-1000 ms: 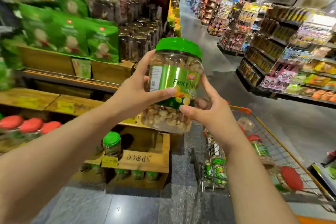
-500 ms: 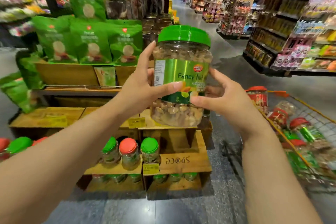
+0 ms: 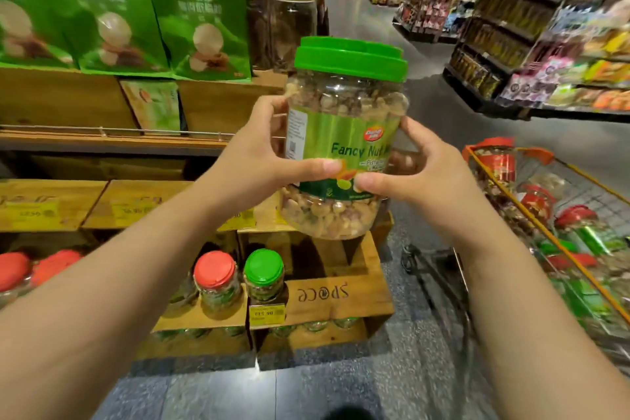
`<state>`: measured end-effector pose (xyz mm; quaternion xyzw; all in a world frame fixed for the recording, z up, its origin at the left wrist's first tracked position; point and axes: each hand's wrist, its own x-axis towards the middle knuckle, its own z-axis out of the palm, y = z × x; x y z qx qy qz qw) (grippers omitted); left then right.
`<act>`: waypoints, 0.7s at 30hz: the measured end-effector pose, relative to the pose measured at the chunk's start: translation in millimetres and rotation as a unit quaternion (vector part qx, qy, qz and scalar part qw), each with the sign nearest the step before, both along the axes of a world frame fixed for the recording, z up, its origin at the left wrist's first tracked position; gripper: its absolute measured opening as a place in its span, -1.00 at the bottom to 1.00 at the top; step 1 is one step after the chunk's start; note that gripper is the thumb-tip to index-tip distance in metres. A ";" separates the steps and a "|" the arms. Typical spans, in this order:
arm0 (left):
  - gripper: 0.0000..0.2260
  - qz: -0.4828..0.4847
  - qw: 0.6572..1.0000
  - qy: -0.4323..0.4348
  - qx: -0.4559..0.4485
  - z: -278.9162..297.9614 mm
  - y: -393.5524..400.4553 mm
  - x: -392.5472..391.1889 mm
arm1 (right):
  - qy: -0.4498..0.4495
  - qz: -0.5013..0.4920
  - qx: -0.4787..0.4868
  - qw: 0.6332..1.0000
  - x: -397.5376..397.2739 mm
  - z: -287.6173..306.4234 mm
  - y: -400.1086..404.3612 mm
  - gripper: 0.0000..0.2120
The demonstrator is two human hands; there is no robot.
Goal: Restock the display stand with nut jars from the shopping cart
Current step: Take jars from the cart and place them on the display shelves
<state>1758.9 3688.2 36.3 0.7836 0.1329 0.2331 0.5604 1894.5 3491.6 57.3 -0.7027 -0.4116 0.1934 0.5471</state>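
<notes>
Hands are meeting at the centre of the head view, both gripping one large nut jar (image 3: 344,153) that is hanging upright in the air in front of the display stand (image 3: 337,290). The left hand (image 3: 252,160) is wrapping the jar's nine o'clock side, its thumb lying across the green label and its fingers (image 3: 269,106) curling behind the clear wall. The right hand (image 3: 422,174) is clasping the three o'clock side, thumb pressing the lower label just beside the left thumb, the other fingers bent round the back. The jar is wearing a green lid (image 3: 351,58), is showing mixed nuts above and below its label, and is reading "Fancy Nut".

At six o'clock from the jar, a wooden crate of the stand is sitting on the floor, and two smaller jars are standing side by side in its front row: one with a red lid (image 3: 214,269) and one with a green lid (image 3: 264,266), a yellow price tag (image 3: 267,312) just below them. More red-lidded jars (image 3: 34,269) are showing at eight o'clock. Green snack bags (image 3: 201,17) are leaning on the upper shelf at eleven o'clock, with tall clear jars (image 3: 293,17) just beside them.

At three to four o'clock the shopping cart (image 3: 511,153), orange-rimmed, is holding further red-lidded and green-labelled jars (image 3: 576,232), though blur is hiding their details. Stocked aisle shelves (image 3: 531,44) are running off at one o'clock.
</notes>
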 end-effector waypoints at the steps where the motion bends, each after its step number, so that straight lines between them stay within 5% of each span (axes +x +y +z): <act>1: -0.16 -0.017 1.000 0.012 0.012 -18.8 9.5 11.0 | -0.010 -0.015 -0.009 1.000 7.1 -17.2 6.0 -0.43; 9: -0.12 -0.045 0.995 0.085 0.035 -166.6 43.2 76.0 | -0.001 -0.049 -0.099 0.994 62.8 -159.4 31.5 -0.31; 15: -0.11 -0.039 0.994 0.099 -0.029 -266.6 44.8 106.1 | 0.040 -0.070 -0.166 0.983 103.0 -263.6 47.5 0.24; 21: 0.01 -0.015 0.989 0.137 -0.049 -345.5 45.7 118.9 | 0.063 -0.071 -0.185 0.978 124.0 -347.6 52.0 0.16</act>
